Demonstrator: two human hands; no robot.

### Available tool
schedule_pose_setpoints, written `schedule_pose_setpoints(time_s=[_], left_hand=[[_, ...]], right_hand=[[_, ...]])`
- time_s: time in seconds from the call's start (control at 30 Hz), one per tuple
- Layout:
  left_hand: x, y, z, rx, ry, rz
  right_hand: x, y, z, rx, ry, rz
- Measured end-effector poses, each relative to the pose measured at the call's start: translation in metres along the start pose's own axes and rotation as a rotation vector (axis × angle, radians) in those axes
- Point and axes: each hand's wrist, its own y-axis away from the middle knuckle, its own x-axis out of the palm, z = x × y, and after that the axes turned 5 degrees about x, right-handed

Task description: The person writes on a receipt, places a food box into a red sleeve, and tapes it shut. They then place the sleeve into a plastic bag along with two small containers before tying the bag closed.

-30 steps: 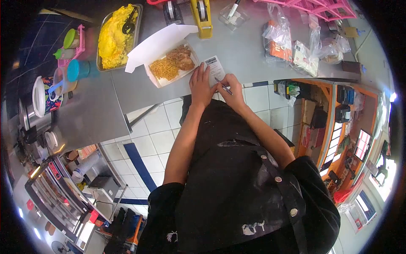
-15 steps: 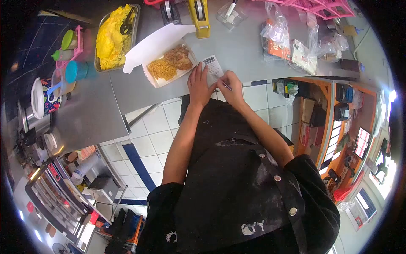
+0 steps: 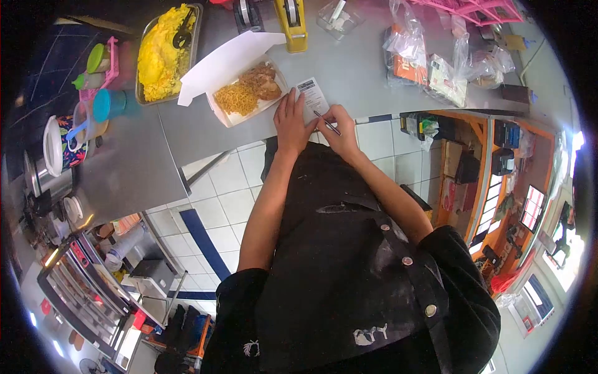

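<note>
A small printed paper slip (image 3: pixel 314 98) lies on the steel counter near its front edge. My left hand (image 3: pixel 291 123) rests flat on the slip's left side, fingers stretched out. Closed round a thin dark pen (image 3: pixel 328 123), my right hand (image 3: pixel 339 132) is at the slip's lower right, with the pen's tip on the paper. Just left of the slip stands an open white takeaway box (image 3: pixel 232 118), lid tilted back, holding yellow noodles (image 3: pixel 235 100) and browned meat (image 3: pixel 260 81).
A metal tray (image 3: pixel 195 43) of yellow rice is at the upper left, beside tape dispensers (image 3: pixel 291 25). Plastic-bagged packets (image 3: pixel 408 59) lie to the right below a pink crate (image 3: pixel 473 9). Cups (image 3: pixel 109 105) stand at the left.
The pen and my right hand have shifted slightly up and left, so the pen now shows more over the slip. My left hand stays on the paper.
</note>
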Motion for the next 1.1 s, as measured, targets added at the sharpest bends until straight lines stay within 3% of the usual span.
schedule_pose_setpoints(time_s=[0.4, 0.7, 1.1], left_hand=[[-0.002, -0.001, -0.001, -0.002, -0.001, 0.006], [-0.001, -0.001, 0.0, -0.01, 0.027, 0.005], [-0.001, -0.001, 0.0, -0.018, -0.001, 0.021]], right_hand=[[-0.002, -0.003, 0.003, 0.035, 0.085, 0.042], [0.0, -0.007, -0.008, 0.118, 0.021, -0.091], [-0.001, 0.001, -0.007, 0.015, 0.013, 0.025]])
